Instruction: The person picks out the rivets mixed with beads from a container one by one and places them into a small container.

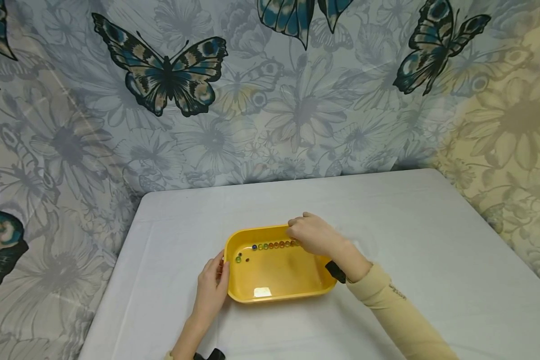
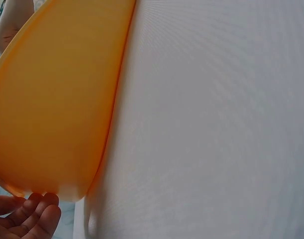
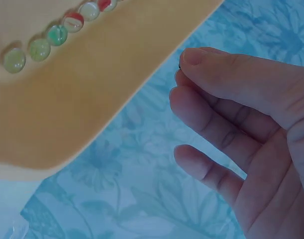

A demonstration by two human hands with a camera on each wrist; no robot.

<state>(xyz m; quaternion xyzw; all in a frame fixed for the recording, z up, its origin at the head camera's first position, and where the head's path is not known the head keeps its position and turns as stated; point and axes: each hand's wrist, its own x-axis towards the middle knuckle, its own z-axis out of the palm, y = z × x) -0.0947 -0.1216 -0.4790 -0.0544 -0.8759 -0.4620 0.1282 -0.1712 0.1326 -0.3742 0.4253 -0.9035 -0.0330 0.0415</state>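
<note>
A yellow tray (image 1: 279,276) stands on the white table. Along its far side runs a row of glass marbles (image 1: 276,245); the right wrist view shows green and red-swirled marbles (image 3: 57,35). A green marble (image 1: 238,259) and two small dark beads (image 1: 247,260) lie near the tray's left end. My left hand (image 1: 212,286) holds the left end, fingertips against its outer wall in the left wrist view. My right hand (image 1: 317,236) is above the far right rim, thumb and forefinger pinching a small dark thing (image 3: 180,66), mostly hidden by the fingertips.
White cloth covers the table (image 1: 198,215). Behind it hangs a butterfly and flower patterned cloth (image 1: 297,120). Beyond the tray's right end, a clear plastic thing (image 3: 18,228) shows at the corner of the right wrist view.
</note>
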